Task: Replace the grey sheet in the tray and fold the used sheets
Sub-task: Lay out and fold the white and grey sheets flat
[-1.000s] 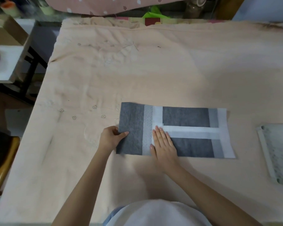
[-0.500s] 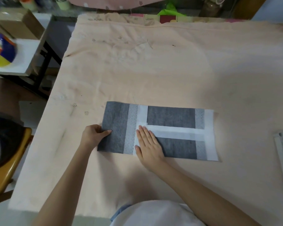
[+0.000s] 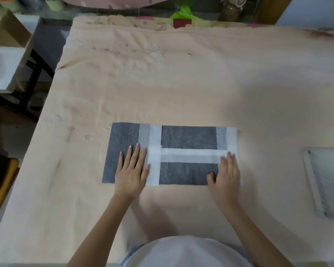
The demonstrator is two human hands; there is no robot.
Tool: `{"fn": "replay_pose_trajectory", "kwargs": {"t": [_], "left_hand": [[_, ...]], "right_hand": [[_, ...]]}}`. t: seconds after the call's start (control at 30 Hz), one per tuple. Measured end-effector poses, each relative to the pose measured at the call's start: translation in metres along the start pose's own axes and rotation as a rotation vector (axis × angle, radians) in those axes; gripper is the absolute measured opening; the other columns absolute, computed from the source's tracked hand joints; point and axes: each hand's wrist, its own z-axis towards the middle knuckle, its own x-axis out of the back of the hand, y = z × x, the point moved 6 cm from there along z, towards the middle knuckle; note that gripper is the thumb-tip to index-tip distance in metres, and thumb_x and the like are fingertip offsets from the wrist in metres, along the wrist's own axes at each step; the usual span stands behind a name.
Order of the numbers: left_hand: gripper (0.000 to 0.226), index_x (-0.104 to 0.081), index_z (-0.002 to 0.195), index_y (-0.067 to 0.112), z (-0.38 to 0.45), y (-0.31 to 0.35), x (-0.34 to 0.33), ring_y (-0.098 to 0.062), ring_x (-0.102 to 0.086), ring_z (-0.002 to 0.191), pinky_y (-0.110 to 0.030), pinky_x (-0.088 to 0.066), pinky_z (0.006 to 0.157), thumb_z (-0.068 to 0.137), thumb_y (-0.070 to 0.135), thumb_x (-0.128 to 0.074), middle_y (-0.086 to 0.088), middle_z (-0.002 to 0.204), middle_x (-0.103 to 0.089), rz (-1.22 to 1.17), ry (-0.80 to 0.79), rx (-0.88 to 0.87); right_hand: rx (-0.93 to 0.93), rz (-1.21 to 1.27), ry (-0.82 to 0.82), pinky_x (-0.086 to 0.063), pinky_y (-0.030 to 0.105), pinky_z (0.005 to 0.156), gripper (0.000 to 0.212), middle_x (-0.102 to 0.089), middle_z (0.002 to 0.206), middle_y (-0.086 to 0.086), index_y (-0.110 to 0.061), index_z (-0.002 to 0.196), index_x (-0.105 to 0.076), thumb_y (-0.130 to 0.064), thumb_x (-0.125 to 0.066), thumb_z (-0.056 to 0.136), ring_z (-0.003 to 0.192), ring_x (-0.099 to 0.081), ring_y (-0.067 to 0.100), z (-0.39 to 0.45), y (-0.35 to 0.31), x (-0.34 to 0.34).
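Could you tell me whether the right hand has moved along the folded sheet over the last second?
Yes. The right hand has slid rightward along the folded sheet, from beside its left white band to its right end, where it lies flat, nearer the tray.

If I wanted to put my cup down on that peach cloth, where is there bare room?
The widest bare stretch of the peach cloth lies beyond the folded grey sheet. Another strip lies between the sheet and the tray. The crowded spot is the sheet itself, under the left hand and right hand.
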Motion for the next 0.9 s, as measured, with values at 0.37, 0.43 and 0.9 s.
{"fn": "replay_pose_trajectory", "kwargs": {"t": [0.37, 0.43, 0.9], "left_hand": [[0.069, -0.033, 0.145, 0.007, 0.006, 0.02, 0.008, -0.027, -0.021, 0.143, -0.045, -0.012, 0.118, 0.095, 0.052, -0.015, -0.014, 0.153, -0.029, -0.066, 0.015, 0.07], [0.067, -0.039, 0.14, 0.001, 0.013, 0.048, 0.016, -0.036, -0.039, 0.133, -0.047, -0.031, 0.11, 0.094, 0.047, -0.025, -0.021, 0.144, -0.041, -0.101, 0.039, 0.014], [0.063, -0.043, 0.117, 0.004, 0.114, 0.229, 0.027, -0.03, -0.055, 0.098, -0.036, -0.042, 0.065, 0.085, 0.058, -0.053, -0.01, 0.114, -0.048, -0.421, -0.191, -0.026]], "right_hand": [[-0.594, 0.424, -0.06, -0.039, 0.033, 0.073, 0.039, -0.06, 0.089, 0.009, -0.008, 0.102, -0.052, -0.033, -0.072, 0.08, 0.088, -0.059, 0.029, 0.003, 0.085, 0.011], [-0.638, 0.532, -0.107, -0.039, 0.031, 0.069, 0.034, -0.059, 0.078, 0.006, -0.01, 0.092, -0.052, -0.032, -0.074, 0.078, 0.078, -0.059, 0.025, 0.006, 0.09, 0.005], [-0.237, 0.703, -0.101, -0.042, 0.04, 0.06, 0.013, -0.055, 0.074, 0.016, -0.002, 0.073, -0.051, -0.005, -0.06, 0.082, 0.063, -0.051, 0.028, 0.009, 0.021, 0.024]]}}
